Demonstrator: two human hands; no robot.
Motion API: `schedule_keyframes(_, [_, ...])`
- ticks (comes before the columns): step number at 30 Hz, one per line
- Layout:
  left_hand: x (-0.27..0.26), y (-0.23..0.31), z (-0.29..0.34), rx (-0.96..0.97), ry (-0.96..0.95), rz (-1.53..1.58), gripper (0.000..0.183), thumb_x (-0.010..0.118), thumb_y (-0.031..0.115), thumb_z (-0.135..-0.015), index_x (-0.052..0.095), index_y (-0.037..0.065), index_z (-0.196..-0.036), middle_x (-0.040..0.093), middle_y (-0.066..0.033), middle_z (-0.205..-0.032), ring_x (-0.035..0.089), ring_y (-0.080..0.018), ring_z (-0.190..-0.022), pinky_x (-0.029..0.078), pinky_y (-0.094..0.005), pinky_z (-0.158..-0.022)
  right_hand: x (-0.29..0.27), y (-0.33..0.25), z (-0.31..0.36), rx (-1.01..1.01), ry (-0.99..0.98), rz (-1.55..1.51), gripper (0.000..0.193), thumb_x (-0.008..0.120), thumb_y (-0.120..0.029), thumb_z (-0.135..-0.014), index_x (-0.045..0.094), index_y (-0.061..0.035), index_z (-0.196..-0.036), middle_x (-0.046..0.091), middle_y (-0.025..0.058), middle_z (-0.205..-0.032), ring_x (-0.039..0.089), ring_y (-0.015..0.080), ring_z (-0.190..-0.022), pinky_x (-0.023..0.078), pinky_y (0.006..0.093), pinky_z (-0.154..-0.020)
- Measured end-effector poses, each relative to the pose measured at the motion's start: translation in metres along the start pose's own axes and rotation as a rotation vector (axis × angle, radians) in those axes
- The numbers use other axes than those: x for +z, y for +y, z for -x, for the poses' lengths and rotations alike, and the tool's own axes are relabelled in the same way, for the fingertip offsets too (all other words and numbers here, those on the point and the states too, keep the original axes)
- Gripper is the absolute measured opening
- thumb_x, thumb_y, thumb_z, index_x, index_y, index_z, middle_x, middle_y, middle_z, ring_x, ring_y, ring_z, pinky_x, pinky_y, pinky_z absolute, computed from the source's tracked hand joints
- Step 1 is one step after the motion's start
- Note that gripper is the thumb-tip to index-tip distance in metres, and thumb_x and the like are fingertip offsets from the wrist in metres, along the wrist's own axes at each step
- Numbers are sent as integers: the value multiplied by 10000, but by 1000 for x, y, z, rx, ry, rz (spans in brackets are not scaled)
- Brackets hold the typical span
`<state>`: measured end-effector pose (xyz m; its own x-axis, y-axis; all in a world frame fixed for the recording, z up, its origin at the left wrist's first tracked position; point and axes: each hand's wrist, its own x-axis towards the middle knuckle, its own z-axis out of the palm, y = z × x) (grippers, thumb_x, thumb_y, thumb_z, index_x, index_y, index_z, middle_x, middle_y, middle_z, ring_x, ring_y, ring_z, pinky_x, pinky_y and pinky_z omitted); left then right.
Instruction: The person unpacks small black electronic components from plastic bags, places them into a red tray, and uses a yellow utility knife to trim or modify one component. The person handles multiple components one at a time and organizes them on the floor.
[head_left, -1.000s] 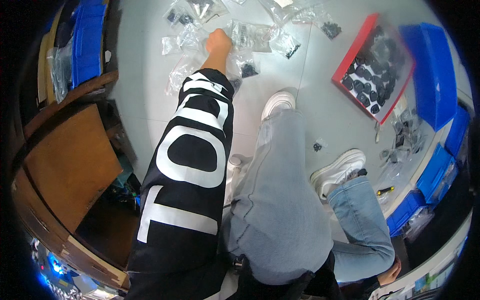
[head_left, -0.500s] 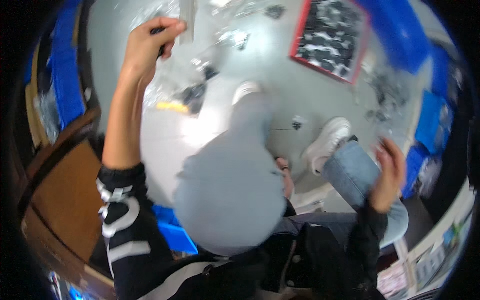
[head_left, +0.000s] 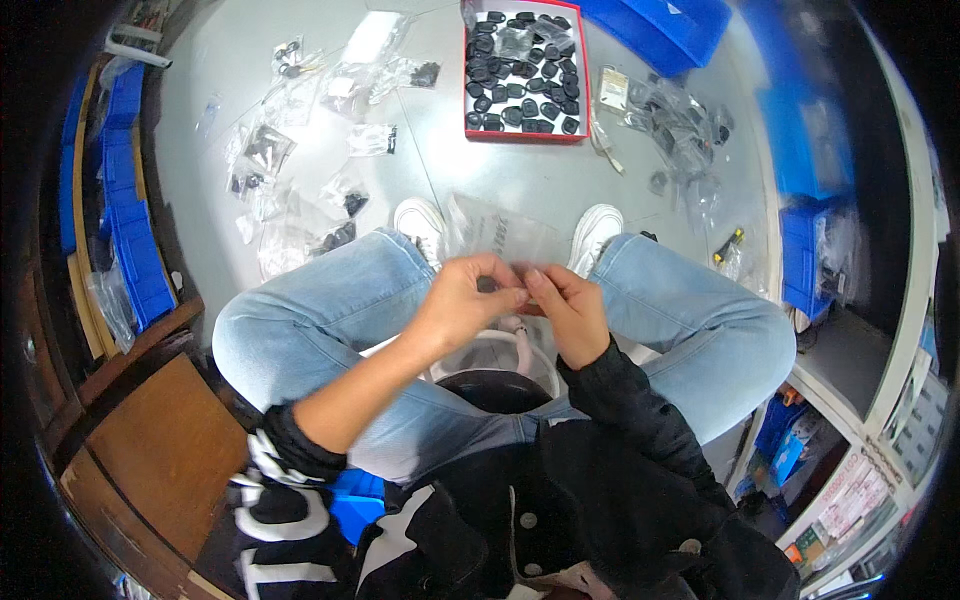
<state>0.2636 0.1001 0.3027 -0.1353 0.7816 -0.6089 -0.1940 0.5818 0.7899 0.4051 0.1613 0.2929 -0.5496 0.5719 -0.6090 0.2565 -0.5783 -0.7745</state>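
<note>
Clear plastic bag held over the knees
The thin, crinkled, see-through bag [head_left: 500,235] is pinched at its lower edge by left hand [head_left: 465,300] and right hand [head_left: 570,310].

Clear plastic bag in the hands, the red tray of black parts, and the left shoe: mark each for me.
clear plastic bag [head_left: 495,238], head view, on its flat upper panel.
red tray [head_left: 466,80], head view, on its left wall.
left shoe [head_left: 418,219], head view, on the white toe.

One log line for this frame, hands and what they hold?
left hand: pinching clear bag | right hand: pinching same bag | red tray: on floor ahead, holds black parts
</note>
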Motion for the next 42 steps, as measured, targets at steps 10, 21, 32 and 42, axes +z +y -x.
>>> schedule_keyframes(10, [37, -53, -4, 167, 31, -100, 85, 619, 85, -797, 556, 28, -795, 475, 14, -549, 412, -46, -445, 327, -190, -385, -33, 51, 29, 21, 60, -63, 260, 531, -149, -875, 581, 61, -1019, 628, 96, -867, 605, 137, -759, 504, 254, -700])
schedule_keyframes(21, [35, -66, -8, 18, -11, -267, 100, 658, 84, -768, 593, 18, -731, 534, -1, -589, 409, -37, -398, 309, -188, -347, -31, 83, 18, -13, 168, 20, 173, 580, -103, -824, 598, 15, -949, 644, 87, -818, 606, 119, -715, 490, 240, -645])
schedule_keyframes(32, [35, -79, 13, -70, -186, -205, 146, 662, 81, -776, 540, 33, -713, 519, 23, -595, 434, -29, -502, 329, -194, -412, -41, 77, 36, -2, -73, 280, 217, 618, -183, -791, 620, 24, -856, 644, 98, -712, 611, 142, -666, 471, 272, -599])
schedule_keyframes(42, [18, -73, 36, 355, 318, -671, 115, 607, -7, -691, 494, 14, -689, 460, -89, -597, 516, -204, -555, 392, -318, -489, -34, 83, 44, -254, 112, 641, 144, 590, -135, -776, 541, -2, -751, 551, 105, -591, 551, 165, -511, 429, 280, -500])
